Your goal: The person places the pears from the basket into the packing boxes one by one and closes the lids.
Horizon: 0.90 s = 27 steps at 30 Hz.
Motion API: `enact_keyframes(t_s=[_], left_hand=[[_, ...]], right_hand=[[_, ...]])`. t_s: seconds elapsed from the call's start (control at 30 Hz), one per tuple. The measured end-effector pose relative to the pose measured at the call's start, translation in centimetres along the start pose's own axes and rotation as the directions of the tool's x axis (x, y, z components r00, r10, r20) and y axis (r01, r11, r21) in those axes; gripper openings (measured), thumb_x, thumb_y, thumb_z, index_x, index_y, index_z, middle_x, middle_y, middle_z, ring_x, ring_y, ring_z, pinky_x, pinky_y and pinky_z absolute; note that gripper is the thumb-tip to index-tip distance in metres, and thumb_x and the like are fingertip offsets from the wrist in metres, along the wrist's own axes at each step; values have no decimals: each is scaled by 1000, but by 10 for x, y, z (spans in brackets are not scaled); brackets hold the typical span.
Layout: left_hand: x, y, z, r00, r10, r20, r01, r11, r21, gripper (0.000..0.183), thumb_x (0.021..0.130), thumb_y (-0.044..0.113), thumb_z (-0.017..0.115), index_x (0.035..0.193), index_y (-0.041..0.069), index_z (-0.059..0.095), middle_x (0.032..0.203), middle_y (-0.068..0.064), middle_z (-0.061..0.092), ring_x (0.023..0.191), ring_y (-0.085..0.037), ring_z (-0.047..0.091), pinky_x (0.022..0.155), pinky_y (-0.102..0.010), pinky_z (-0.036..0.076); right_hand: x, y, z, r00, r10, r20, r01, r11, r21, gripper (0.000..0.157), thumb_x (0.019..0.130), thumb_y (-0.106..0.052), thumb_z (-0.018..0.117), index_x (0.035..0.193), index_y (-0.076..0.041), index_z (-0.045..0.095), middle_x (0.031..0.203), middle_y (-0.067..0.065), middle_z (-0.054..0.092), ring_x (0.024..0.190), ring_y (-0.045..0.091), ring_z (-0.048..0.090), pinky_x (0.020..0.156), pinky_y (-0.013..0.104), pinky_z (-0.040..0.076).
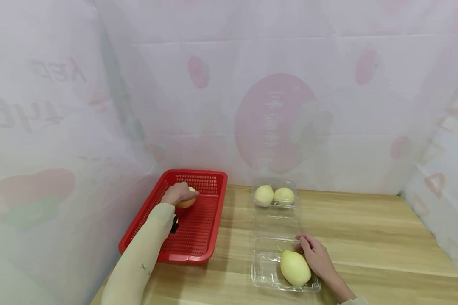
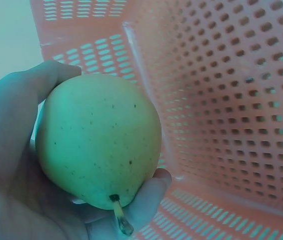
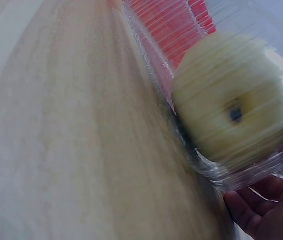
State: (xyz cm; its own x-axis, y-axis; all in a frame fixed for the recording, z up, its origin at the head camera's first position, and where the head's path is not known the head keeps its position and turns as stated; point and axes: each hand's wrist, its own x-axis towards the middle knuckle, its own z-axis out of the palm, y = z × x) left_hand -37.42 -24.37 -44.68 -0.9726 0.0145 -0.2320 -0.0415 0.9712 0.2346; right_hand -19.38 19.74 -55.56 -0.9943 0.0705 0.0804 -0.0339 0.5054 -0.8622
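Inside the red plastic basket (image 1: pixel 210 231), my left hand (image 1: pixel 178 193) grips a pale yellow pear (image 1: pixel 187 203). The left wrist view shows the fingers and thumb curled round this pear (image 2: pixel 99 137), its stem pointing down. My right hand (image 1: pixel 317 257) holds the right rim of an open clear plastic clamshell box (image 1: pixel 265 271). One pear (image 1: pixel 295 268) lies in the right side of that box, close to the hand. In the right wrist view the same pear (image 3: pixel 231 95) shows through the clear wall, with fingers (image 3: pixel 246 210) at the box's edge.
Behind the clamshell, at the back of the wooden table (image 1: pixel 351 237), two more pears (image 1: pixel 264 195) sit side by side in clear plastic. The basket stands left of the box. Printed whitish sheets (image 1: pixel 213 106) hang behind and at both sides.
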Motion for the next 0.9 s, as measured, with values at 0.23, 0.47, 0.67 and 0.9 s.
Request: enact_keyframes(t_s=[0.23, 0.47, 0.67, 0.9], left_hand=[[-6, 13, -9, 999, 18, -28, -19, 1000, -22, 73, 88, 59, 54, 132, 1, 52, 115, -19, 62, 85, -27, 59, 67, -40, 50], [-15, 24, -17, 996, 65, -57, -69, 995, -76, 87, 89, 63, 51, 147, 0, 37, 142, -23, 50, 108, -33, 58, 85, -48, 51], [-24, 34, -23, 991, 90, -101, -101, 990, -103, 80, 88, 63, 51, 141, 2, 45, 129, -17, 58, 94, -28, 58, 71, -38, 51], [-34, 43, -26, 987, 102, -121, -115, 987, -109, 85, 89, 63, 51, 146, 1, 39, 132, -19, 57, 87, -25, 58, 63, -33, 49]], right_hand=[[-2, -1, -2, 1000, 14, 6, -14, 1000, 11, 27, 104, -19, 45, 115, -6, 66, 87, 4, 71, 82, 10, 66, 76, 23, 51], [-2, -1, -1, 1000, 15, 4, -15, 1000, 5, 27, 104, -19, 45, 114, -5, 66, 87, 3, 71, 81, 10, 66, 76, 23, 51], [1, -1, 1, 1000, 7, 1, -7, 1000, 3, 27, 104, -19, 45, 114, -6, 66, 88, 3, 72, 81, 8, 65, 76, 23, 51], [3, -1, 1, 1000, 6, 7, -6, 1000, 3, 26, 104, -18, 45, 113, -6, 66, 88, 3, 72, 81, 8, 65, 76, 23, 51]])
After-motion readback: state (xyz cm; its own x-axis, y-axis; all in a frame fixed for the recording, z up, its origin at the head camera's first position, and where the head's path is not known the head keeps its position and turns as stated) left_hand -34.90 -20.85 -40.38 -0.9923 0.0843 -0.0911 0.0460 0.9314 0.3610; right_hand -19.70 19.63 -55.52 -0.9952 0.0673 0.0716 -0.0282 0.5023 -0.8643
